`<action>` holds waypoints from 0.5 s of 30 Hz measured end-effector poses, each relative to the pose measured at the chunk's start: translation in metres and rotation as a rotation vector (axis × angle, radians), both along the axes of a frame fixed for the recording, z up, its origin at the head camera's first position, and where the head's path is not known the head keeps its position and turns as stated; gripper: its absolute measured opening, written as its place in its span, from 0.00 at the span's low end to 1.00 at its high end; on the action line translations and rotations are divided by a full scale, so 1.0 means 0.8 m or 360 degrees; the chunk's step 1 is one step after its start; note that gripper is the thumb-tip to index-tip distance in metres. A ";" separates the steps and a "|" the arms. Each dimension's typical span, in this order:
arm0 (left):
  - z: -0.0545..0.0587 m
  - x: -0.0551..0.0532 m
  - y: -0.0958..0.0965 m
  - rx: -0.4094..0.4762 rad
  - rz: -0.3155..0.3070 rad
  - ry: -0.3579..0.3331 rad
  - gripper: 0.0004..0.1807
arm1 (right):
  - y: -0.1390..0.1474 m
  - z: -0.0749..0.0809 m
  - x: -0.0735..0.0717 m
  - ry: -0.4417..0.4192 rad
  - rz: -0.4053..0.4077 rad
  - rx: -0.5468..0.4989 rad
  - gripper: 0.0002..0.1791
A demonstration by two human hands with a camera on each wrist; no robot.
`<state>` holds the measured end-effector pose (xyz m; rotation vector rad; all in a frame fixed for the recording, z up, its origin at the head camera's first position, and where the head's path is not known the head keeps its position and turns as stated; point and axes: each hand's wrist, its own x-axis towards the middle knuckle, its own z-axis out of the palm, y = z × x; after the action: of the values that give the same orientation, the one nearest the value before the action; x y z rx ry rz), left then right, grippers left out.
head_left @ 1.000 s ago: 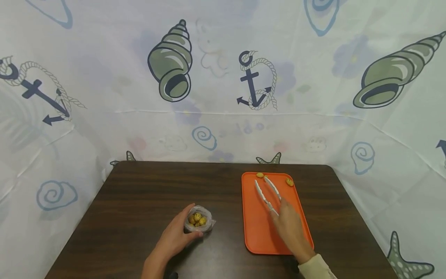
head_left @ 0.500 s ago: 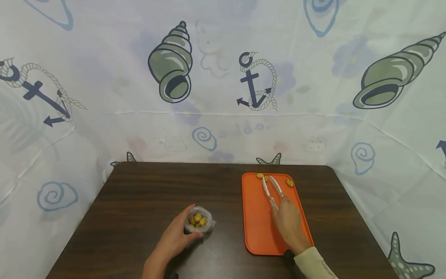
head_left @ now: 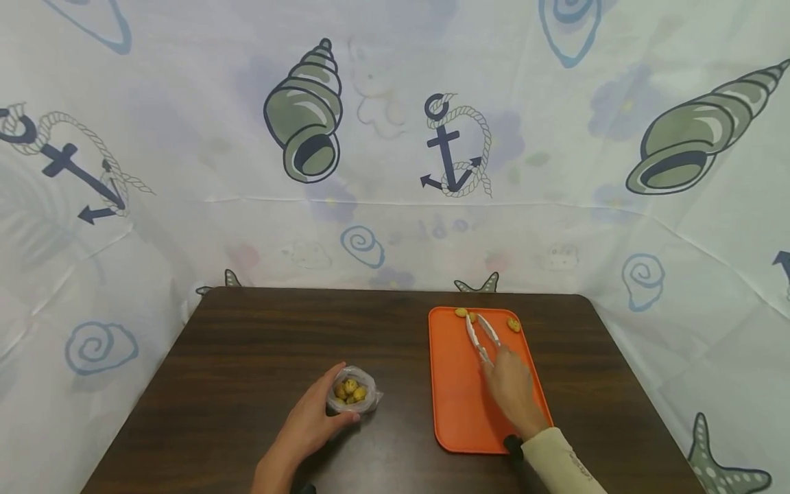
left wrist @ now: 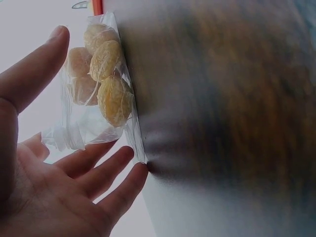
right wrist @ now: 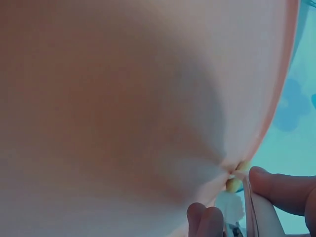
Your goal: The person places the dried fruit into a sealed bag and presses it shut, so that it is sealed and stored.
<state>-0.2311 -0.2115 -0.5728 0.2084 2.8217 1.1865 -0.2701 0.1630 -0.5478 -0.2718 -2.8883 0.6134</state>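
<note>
Because the clear bag point(head_left: 373, 405) looks limp and light, steady it by its sides; left hand point(head_left: 317, 415) stands round it on the worktop point(head_left: 271, 343), fingers wide, relaxed. Tongs point(head_left: 474, 338) look springy: squeeze mid-arm. Right hand point(head_left: 511, 391) pinches them, arms parted, tips by yellow pieces point(head_left: 461, 312) at orange tray's point(head_left: 457, 391) far end, contact unclear.

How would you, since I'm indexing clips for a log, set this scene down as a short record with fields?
Left hand: touching the clear bag, thumb and fingers on either side
Bag contents: several yellow pieces
Right hand: gripping white tongs
Tong tips: apart, over the far end of the orange tray; contact with food unclear
Tray contents: three yellow lumps visible, all near the far end
Surface: dark table
Background: pale cloth printed with shells and anchors
</note>
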 end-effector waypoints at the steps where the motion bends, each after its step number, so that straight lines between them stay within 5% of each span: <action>1: -0.001 0.000 0.000 0.0001 0.0002 -0.0006 0.54 | 0.002 0.000 0.000 -0.0008 0.0010 -0.0007 0.15; 15: -0.002 0.000 -0.001 -0.0004 -0.0017 0.0015 0.53 | 0.036 0.001 0.017 -0.0048 0.0072 -0.0152 0.28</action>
<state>-0.2312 -0.2122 -0.5742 0.2289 2.8266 1.1828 -0.2567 0.1918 -0.5467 -0.2308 -2.9053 0.7625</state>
